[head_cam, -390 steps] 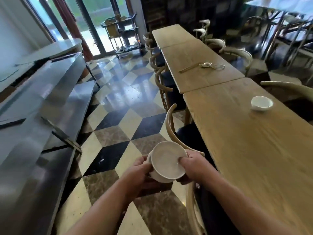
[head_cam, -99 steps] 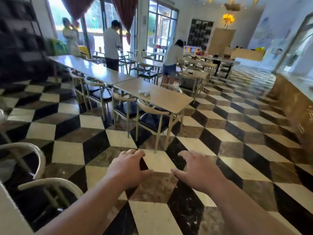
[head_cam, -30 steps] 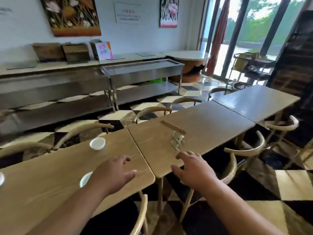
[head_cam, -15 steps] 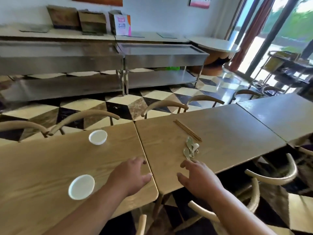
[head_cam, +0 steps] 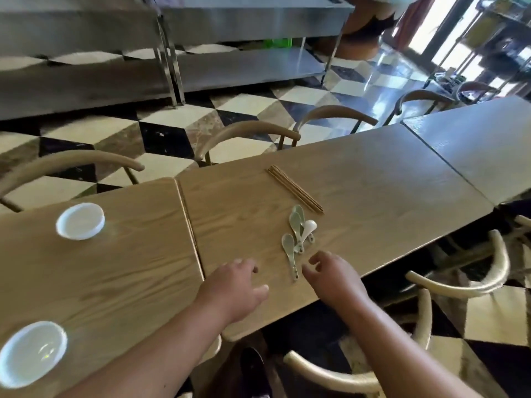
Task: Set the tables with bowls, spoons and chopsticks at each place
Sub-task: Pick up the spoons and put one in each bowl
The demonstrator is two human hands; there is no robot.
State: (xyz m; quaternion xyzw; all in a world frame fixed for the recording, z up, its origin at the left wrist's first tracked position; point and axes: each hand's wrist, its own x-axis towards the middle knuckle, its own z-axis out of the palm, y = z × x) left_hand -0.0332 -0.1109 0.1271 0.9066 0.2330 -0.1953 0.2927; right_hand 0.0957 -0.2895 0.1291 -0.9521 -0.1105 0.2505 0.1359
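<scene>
- Left hand [head_cam: 232, 285]: over the near left corner of the middle surface [head_cam: 373, 182]. The fingers are loosely bent and released, with the thumb out to the side, and they grasp nothing. Whether the hand touches the wood cannot be told.
- Right hand [head_cam: 333, 271]: over the same surface, near its front edge and just beside the handle of the nearest spoon. The fingers are loosely curled and released, and they grasp nothing.
- Spoons [head_cam: 298, 234]: a small cluster, mostly pale green with one white, lying flat on the middle surface. They are just beyond the right hand, with their handles pointing roughly toward the person.
- Chopsticks [head_cam: 296, 193]: a bundle lying diagonally on the middle surface, just beyond the spoons. Its near end is just beside the farthest spoon.
- Far bowl [head_cam: 80, 221]: white, on the left surface [head_cam: 115, 268], near its far edge.
- Near bowl [head_cam: 31, 353]: white, on the left surface near its front left corner, well apart from the far bowl.
- Right surface [head_cam: 474, 145]: butted against the middle surface.
- Chairs [head_cam: 250, 133]: curved wooden backs drawn up along both long sides of the row.
- Steel shelving [head_cam: 244, 30]: stands across the checkered floor [head_cam: 172, 116], beyond the far chairs.
</scene>
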